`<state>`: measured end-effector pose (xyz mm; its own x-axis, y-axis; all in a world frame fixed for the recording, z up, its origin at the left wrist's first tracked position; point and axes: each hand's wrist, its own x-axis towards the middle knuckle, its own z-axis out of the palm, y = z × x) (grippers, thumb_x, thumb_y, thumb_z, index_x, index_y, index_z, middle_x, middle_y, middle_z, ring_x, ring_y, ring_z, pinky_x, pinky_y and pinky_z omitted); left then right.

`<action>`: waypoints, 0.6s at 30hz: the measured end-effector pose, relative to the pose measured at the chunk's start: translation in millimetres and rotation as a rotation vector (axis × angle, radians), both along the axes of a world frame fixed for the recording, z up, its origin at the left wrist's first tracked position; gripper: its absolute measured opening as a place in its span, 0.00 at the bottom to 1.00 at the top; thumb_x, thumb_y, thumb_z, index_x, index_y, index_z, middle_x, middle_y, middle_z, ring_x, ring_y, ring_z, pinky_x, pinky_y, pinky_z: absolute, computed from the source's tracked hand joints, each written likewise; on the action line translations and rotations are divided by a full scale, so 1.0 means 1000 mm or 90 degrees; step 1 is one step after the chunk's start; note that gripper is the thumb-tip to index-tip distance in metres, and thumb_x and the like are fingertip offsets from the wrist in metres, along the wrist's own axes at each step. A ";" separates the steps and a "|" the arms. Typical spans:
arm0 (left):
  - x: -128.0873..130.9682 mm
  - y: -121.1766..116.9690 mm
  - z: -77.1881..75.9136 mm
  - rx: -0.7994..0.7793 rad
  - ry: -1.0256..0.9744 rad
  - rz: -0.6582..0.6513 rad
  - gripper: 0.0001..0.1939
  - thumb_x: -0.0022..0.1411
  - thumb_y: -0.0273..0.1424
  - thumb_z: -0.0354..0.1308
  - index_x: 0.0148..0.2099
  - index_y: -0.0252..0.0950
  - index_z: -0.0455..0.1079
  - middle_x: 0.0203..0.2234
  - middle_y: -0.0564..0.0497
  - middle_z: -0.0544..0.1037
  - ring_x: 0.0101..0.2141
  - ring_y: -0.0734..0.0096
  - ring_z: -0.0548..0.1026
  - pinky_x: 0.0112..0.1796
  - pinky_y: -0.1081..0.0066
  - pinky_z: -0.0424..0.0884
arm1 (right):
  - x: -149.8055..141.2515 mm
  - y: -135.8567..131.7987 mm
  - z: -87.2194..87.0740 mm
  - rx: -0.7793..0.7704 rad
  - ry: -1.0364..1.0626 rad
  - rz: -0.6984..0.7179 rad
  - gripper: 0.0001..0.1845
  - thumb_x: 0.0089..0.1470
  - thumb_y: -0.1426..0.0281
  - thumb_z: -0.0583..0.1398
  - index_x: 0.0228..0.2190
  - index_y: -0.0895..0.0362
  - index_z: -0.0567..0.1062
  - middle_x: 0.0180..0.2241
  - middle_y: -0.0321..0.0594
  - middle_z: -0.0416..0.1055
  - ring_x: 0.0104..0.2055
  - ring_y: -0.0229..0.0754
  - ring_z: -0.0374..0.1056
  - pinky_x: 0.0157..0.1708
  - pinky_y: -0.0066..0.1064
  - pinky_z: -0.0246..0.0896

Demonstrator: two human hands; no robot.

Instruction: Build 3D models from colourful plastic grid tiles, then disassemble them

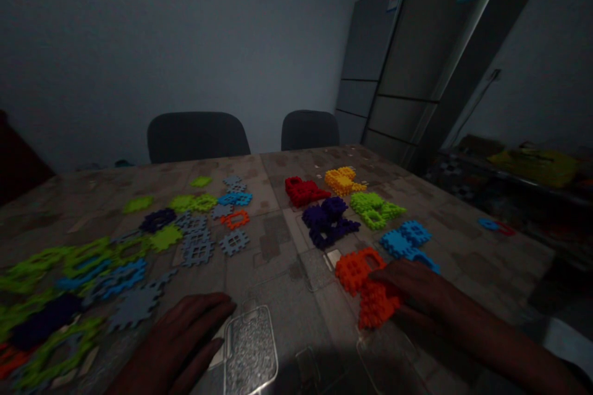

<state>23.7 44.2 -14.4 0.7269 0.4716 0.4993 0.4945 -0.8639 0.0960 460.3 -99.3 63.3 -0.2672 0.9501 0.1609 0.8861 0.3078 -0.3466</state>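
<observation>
On the patterned tabletop [278, 253], the right hand [417, 290] rests open on orange interlocking blocks [365, 284]; left hand [178, 339] empty.

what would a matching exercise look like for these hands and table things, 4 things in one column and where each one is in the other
Things:
1. right hand
2. left hand
3. yellow plastic pieces
4. dark chair

Places:
A. beside a clear plastic piece
B. beyond the table's far edge
C. on orange-red plastic pieces
D. next to red plastic pieces

Pairs: 1-C, 2-A, 3-D, 4-B
</observation>
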 end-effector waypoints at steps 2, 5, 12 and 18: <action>0.002 -0.001 0.002 0.002 0.000 -0.006 0.19 0.69 0.40 0.54 0.60 0.49 0.66 0.49 0.53 0.79 0.45 0.65 0.79 0.42 0.71 0.79 | 0.002 -0.002 0.001 -0.015 -0.007 -0.008 0.24 0.63 0.66 0.59 0.60 0.43 0.68 0.59 0.42 0.69 0.60 0.50 0.65 0.57 0.47 0.65; 0.001 -0.002 0.003 -0.005 0.007 0.003 0.19 0.69 0.40 0.54 0.61 0.49 0.66 0.50 0.53 0.78 0.47 0.65 0.78 0.43 0.71 0.78 | 0.003 -0.004 0.001 -0.028 -0.017 -0.015 0.31 0.61 0.63 0.62 0.63 0.41 0.63 0.63 0.41 0.63 0.65 0.53 0.59 0.60 0.50 0.61; 0.000 -0.003 0.007 0.011 0.017 -0.001 0.19 0.69 0.40 0.54 0.61 0.49 0.66 0.51 0.54 0.78 0.48 0.67 0.78 0.45 0.74 0.76 | -0.014 0.002 0.000 -0.027 -0.024 -0.027 0.32 0.58 0.61 0.65 0.62 0.43 0.65 0.61 0.43 0.66 0.62 0.55 0.61 0.59 0.50 0.61; 0.000 -0.002 0.007 0.004 0.014 -0.008 0.19 0.68 0.41 0.55 0.60 0.50 0.67 0.51 0.54 0.78 0.47 0.65 0.78 0.44 0.72 0.77 | -0.020 0.004 0.001 -0.029 -0.031 -0.029 0.28 0.59 0.61 0.64 0.60 0.47 0.67 0.59 0.46 0.68 0.60 0.54 0.64 0.57 0.51 0.62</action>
<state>23.9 42.0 -7.1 0.7440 0.4591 0.4854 0.4854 -0.8707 0.0795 440.7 -94.8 64.6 -0.2292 0.9676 0.1057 0.9152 0.2512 -0.3152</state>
